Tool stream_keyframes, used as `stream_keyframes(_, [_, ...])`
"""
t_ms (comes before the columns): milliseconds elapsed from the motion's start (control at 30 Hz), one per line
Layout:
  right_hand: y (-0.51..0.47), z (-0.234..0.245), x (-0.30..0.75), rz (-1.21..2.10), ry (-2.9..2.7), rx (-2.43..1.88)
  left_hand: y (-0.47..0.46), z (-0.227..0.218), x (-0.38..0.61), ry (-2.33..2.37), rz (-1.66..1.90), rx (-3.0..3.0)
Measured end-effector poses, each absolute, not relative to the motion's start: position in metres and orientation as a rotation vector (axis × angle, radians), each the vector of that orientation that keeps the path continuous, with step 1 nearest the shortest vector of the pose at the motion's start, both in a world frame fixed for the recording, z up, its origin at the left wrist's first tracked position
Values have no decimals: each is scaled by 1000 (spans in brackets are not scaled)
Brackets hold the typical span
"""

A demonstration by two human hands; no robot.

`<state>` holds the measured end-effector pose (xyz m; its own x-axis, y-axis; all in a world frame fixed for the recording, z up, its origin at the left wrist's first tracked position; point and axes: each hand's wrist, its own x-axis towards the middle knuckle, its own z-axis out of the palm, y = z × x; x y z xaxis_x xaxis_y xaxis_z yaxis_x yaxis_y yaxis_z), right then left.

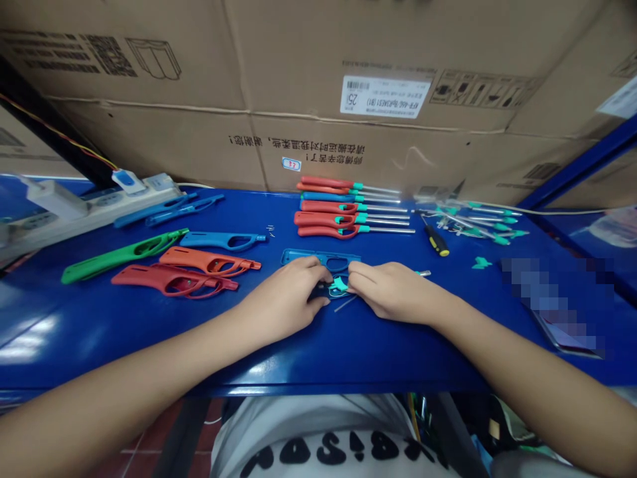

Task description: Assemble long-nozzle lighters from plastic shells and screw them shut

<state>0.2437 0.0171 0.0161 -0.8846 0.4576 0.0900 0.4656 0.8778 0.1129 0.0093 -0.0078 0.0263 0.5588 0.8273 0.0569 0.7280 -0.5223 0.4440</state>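
Note:
My left hand [293,295] curls its thumb and fingers around the left end of a lighter's inner assembly, and what the fingertips press is partly hidden. A teal trigger piece [339,285] with thin white wires shows between my two hands. My right hand [393,290] pinches the assembly's right side, and a metal tube end [424,273] sticks out beyond its knuckles. Just behind the hands lies an open blue lighter shell half [303,257], partly covered by my left fingers. A thin clear strip [344,304] rests on the table below the assembly.
Red and blue lighters with metal tubes [328,206] lie in a row at the back. Green, orange, red and blue shells [134,254] are at left, near a power strip [99,206]. A screwdriver [436,240], tube assemblies [472,219] and a pixelated flat object [562,312] are at right.

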Motion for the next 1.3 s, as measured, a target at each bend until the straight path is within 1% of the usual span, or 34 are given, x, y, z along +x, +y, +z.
stream_keyframes(433, [18, 19, 244, 135, -2892, -771, -8, 27, 10, 1273, 379, 2442])
stream_keyframes(700, [22, 27, 250, 396, -2821, -885, -12, 22, 14, 1157, 253, 2735])
stream_keyframes(900, [29, 28, 257, 651, -2648, -842, -13, 14, 15, 1118, 228, 2939])
stream_keyframes(1100, [33, 22, 256, 683, -2615, -800, -13, 12, 15, 1090, 215, 3029])
stream_keyframes(1300, [32, 26, 255, 654, -2667, -783, -9, 17, 14, 1093, 318, 2827])
